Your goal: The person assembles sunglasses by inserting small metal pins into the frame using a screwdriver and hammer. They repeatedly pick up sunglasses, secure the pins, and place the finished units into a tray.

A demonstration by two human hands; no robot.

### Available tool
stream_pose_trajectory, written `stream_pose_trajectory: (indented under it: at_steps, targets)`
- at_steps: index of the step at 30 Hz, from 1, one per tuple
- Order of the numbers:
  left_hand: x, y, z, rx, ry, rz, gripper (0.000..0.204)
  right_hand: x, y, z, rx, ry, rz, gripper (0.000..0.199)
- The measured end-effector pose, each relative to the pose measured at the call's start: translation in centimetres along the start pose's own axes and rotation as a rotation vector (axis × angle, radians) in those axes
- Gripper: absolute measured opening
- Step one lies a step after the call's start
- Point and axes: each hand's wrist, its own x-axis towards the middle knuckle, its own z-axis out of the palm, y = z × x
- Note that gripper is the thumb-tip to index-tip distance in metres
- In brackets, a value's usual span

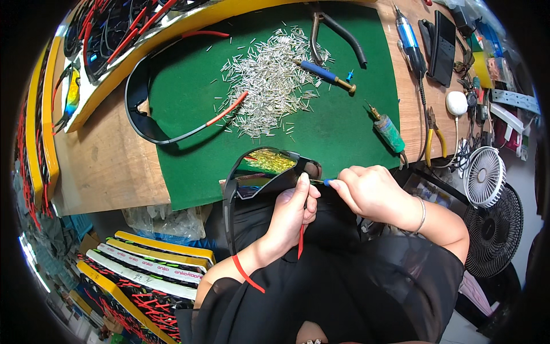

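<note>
My left hand (291, 215) is closed on wraparound sunglasses (266, 163) with a mirrored lens, held just off the table's near edge. Their black arms end in red tips, which hang down on either side of that hand. My right hand (375, 194) is closed round a small screwdriver (327, 182); only its blue end and thin shaft show. The shaft points left at the frame's hinge corner, close to my left thumb. Whether its tip touches a screw is too small to tell.
A pile of small metal pins (269, 80) lies on the green mat (189, 178), with another pair of sunglasses (137, 114) beside it. Pliers (315, 37), a blue-handled tool (321, 71) and a green power tool (388, 132) lie around. Racks of glasses (154, 258) stand at lower left.
</note>
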Motion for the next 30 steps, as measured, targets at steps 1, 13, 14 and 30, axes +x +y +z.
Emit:
stream_pose_trajectory:
  at_steps: [1, 13, 14, 30]
  targets:
    - [0.0, 0.0, 0.0, 0.004, 0.0, -0.001, 0.038, 0.0, -0.1, -0.1, -0.002, -0.009, 0.002, 0.023]
    - [0.2, 0.1, -0.1, 0.025, -0.01, -0.022, 0.036, 0.3, -0.6, -0.6, 0.096, 0.094, -0.001, 0.023]
    - [0.2, 0.1, 0.0, 0.024, -0.001, -0.021, 0.036, 0.4, -0.6, -0.5, 0.127, 0.12, 0.008, 0.023]
    - [0.0, 0.2, 0.2, 0.017, 0.001, -0.008, 0.039, 0.1, 0.1, -0.3, 0.052, 0.056, -0.004, 0.022]
